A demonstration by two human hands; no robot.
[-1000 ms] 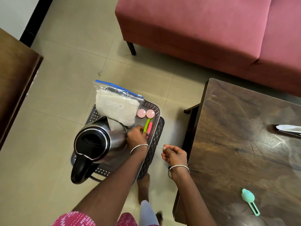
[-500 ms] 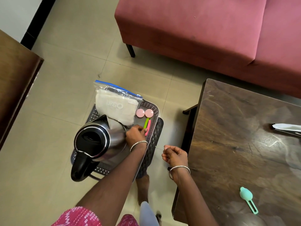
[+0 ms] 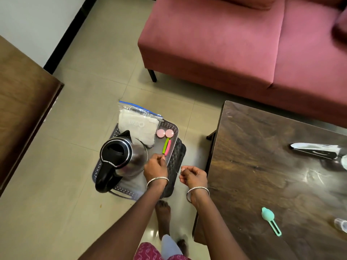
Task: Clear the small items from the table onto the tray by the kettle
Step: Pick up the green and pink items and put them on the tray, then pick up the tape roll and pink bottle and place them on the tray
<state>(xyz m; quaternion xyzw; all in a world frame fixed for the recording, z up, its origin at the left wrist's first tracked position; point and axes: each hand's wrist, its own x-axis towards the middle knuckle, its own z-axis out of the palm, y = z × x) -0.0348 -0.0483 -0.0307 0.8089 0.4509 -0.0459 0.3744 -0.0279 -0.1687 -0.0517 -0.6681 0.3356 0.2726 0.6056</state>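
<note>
A grey perforated tray (image 3: 171,128) sits on a dark woven stool on the floor. On it stand a steel kettle (image 3: 122,152) with a black lid and a zip bag (image 3: 138,123) holding white cloth. Two pink round caps (image 3: 164,133), a green clip (image 3: 166,145) and a pink clip (image 3: 169,147) also lie on it. My left hand (image 3: 155,167) hovers beside the kettle, fingers loosely bent and empty, its fingertips at the clips' near ends. My right hand (image 3: 193,175) hangs curled and empty by the table edge. A teal clip (image 3: 269,217) lies on the dark wooden table (image 3: 262,166).
A red sofa (image 3: 234,44) stands behind the table and tray. A white and black object (image 3: 315,150) lies at the table's right side, and a clear bottle (image 3: 340,224) shows at the right edge. Brown wooden furniture (image 3: 22,100) fills the left. My bare feet stand below the stool.
My left hand has drawn back from the green and pink clips, which now lie uncovered on the tray. The right hand has stayed curled by the table edge.
</note>
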